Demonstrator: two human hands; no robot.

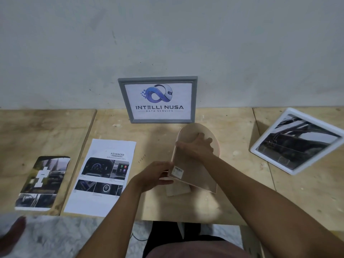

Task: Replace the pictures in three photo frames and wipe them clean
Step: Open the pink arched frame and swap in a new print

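Observation:
An arch-topped pink photo frame (197,175) is tilted up off the plywood table, its brown backing board facing me. My right hand (197,147) grips its upper part, fingers curled over the backing. My left hand (158,175) pinches the frame's lower left edge near a small white label. A grey frame (158,80) with a logo print leans upright against the wall. A white frame (297,141) with a dark picture lies at the right. Two loose prints lie at the left: a car-interior sheet (101,175) and a rounded photo (43,183).
The plywood table (242,192) ends at a front edge near my body, with a seam at the left and another at the right. A grey wall (167,34) closes the back. A pale block (176,189) lies under the pink frame.

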